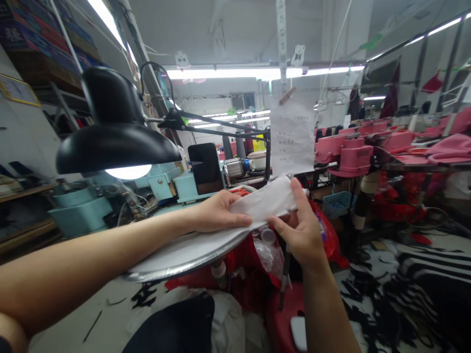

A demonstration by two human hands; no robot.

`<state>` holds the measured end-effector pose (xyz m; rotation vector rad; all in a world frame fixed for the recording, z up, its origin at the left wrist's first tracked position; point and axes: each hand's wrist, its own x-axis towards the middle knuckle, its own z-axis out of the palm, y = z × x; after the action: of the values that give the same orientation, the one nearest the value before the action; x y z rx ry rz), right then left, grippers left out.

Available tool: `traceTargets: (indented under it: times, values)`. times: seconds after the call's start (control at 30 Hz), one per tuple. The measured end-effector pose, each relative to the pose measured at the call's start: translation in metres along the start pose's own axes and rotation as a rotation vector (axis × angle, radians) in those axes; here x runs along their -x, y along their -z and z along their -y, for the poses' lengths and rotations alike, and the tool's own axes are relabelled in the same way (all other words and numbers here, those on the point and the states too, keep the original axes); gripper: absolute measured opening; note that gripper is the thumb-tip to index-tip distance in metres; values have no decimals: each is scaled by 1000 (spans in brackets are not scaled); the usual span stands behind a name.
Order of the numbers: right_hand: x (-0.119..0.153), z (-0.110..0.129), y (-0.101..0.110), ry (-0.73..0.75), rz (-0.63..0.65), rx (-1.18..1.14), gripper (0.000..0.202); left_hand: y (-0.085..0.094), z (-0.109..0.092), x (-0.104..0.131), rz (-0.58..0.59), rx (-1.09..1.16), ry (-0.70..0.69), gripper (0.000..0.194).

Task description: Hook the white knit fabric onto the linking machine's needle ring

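Observation:
A strip of white knit fabric (pixel 265 198) stretches between my two hands. My left hand (pixel 217 212) grips its left end, thumb on the front and fingers partly hidden behind it. At the other end, my right hand (pixel 300 228) pinches the fabric between thumb and fingers. Below, a pale round plate with a ridged metal rim (pixel 191 264) lies under my left forearm. Whether the fabric touches the plate is unclear.
A black desk lamp (pixel 114 132) hangs at the left, lit. A phone (pixel 204 168) stands upright beyond my hands. Paper (pixel 292 130) hangs behind the fabric. Pink machines (pixel 355 154) stand at the right, and black scraps (pixel 364 304) litter the floor.

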<state>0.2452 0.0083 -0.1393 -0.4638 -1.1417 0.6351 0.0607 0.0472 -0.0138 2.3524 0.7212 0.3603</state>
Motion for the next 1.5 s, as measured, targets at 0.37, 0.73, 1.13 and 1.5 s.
traceTargets:
  times: [0.37,0.73,1.13,1.5]
  values:
    - [2,-10,4,36,-60,9,91,-1,5,0,-19,38,11,39]
    - [-3,-16,-7,125,74,316,82,8,-9,-3,5,13,133,37]
    - [6,-13,9,5,-129,-80,100,-1,1,-5,25,79,9,33]
    - [5,-15,3,29,-186,-72,94,-1,0,-5,-11,63,37,35]
